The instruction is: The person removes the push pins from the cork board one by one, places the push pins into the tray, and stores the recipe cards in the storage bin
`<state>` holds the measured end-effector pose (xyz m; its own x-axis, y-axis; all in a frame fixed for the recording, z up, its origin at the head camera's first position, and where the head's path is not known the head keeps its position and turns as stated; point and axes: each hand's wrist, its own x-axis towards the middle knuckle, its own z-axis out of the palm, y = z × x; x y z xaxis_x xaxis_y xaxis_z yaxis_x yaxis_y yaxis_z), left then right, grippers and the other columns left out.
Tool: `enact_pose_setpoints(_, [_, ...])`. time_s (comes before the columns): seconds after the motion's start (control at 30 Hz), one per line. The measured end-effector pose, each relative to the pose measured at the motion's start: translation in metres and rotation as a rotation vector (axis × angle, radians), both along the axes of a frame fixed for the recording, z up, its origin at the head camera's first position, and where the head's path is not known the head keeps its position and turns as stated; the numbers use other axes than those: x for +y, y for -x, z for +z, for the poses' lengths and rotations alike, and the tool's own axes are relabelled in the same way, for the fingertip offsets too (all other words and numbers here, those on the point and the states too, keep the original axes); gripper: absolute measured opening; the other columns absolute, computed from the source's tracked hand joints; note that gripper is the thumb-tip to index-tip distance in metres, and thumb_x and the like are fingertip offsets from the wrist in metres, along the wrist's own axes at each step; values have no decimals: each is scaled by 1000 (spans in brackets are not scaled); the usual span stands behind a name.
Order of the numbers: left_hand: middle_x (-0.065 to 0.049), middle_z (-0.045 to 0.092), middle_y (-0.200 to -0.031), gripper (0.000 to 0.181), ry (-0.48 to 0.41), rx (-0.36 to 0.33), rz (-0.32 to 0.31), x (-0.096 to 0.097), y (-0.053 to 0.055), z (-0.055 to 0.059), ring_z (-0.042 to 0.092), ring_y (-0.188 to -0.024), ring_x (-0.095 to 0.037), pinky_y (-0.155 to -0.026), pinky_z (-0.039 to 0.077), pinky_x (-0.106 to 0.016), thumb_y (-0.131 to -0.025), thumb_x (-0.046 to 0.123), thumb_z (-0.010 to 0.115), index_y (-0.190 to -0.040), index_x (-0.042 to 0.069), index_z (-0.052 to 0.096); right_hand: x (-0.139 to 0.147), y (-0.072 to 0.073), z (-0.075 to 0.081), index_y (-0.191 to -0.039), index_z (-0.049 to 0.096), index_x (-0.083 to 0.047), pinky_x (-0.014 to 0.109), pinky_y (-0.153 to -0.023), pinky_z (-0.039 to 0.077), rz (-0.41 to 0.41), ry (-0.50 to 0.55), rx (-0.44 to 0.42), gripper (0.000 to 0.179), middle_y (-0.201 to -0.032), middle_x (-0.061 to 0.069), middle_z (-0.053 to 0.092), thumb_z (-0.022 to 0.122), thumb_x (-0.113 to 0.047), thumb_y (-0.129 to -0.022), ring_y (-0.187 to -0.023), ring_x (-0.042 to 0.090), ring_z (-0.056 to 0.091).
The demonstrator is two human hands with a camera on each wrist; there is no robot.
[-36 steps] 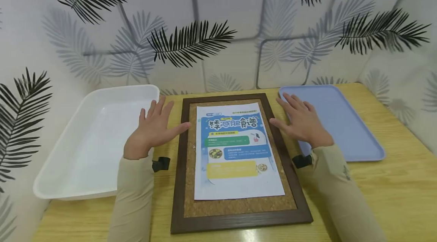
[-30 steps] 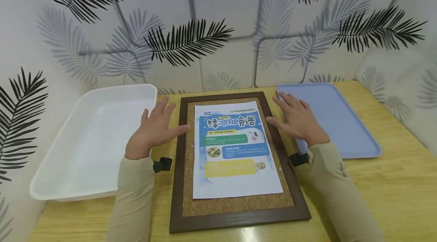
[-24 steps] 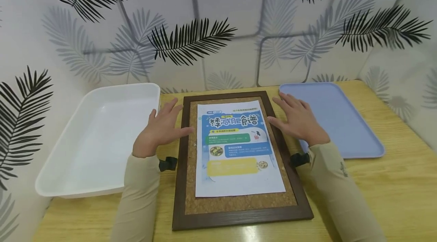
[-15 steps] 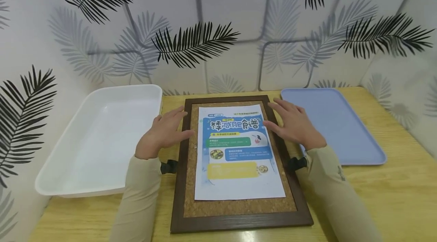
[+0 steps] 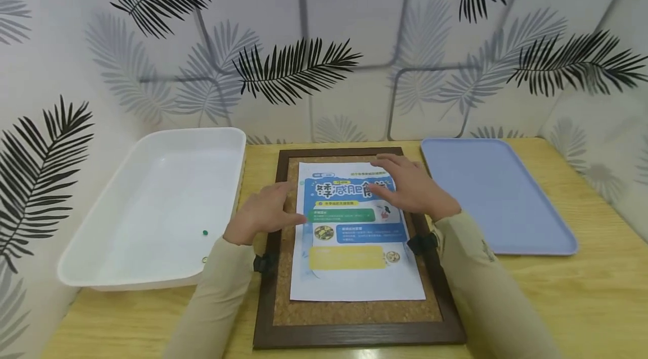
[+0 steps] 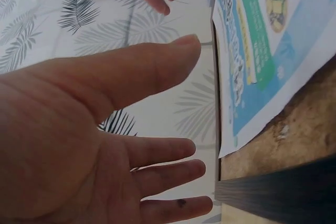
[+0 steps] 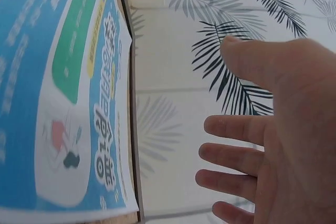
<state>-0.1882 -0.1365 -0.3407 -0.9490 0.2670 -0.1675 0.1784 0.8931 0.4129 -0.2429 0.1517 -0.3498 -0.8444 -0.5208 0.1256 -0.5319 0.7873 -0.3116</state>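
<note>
A printed poster (image 5: 354, 286) in blue, green and yellow lies on a cork board (image 5: 354, 314) with a dark brown frame. My left hand (image 5: 265, 214) is held above the board's left side, with its thumb overlapping the poster's left edge in the head view. My right hand (image 5: 412, 185) hovers over the poster's upper right, hiding part of its title. Both wrist views show the left palm (image 6: 68, 145) and right palm (image 7: 304, 140) with nothing in them, fingers extended and spread.
A white tray (image 5: 136, 212) stands on the left. It contains a small green piece (image 5: 205, 232) and a small yellowish piece (image 5: 205, 259). A flat lilac-blue tray (image 5: 501, 196) lies on the right of the wooden table (image 5: 592, 291), before a leaf-patterned backdrop (image 5: 349, 94).
Both hands have moved inward over the board, the left to the right and the right to the left. The two small pieces in the white tray have come into view.
</note>
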Motion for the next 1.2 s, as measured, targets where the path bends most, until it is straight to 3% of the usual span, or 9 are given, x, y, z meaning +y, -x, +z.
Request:
enact_pose_setpoints(0.17, [-19,42,-147,75,-42,-37,-41,0,4,-8,41,-134,-37,-106,37,-52,-84,31,74,-143,0,41,-13,9,-2,-137,49,-3,57,-107,33,52,28,-32,55,-142,19,47,60,-35,-95,-133,38,41])
enact_pose_setpoints(0.4, [-17,30,-155,76,48,-68,-45,2,5,-17,27,-142,-38,-111,30,-54,-83,37,73,-144,3,41,-32,18,-10,-127,57,2,48,-100,43,123,114,-138,42,-128,18,59,60,-25,-95,-118,35,55])
enact_pose_setpoints(0.6, [-19,33,-153,80,-51,-38,-64,-4,10,-24,28,-140,-40,-112,28,-52,-80,33,76,-143,-2,41,-46,26,-18,-117,61,4,44,-91,47,200,153,-128,31,-113,18,64,59,-18,-96,-103,32,59])
enact_pose_setpoints(0.8, [-20,28,-155,86,-167,-35,-125,-16,10,-32,22,-141,-44,-113,24,-54,-77,30,81,-143,-6,38,-62,32,-25,-113,62,1,41,-84,48,203,180,-153,26,-106,14,64,58,-18,-96,-93,26,58])
enact_pose_setpoints(1.2, [-16,30,-155,81,-74,-24,-152,-16,5,-38,22,-141,-40,-111,26,-56,-79,36,78,-141,-3,43,-98,41,-45,-105,64,-2,34,-81,50,206,180,-199,18,-98,10,66,59,-15,-94,-88,21,61])
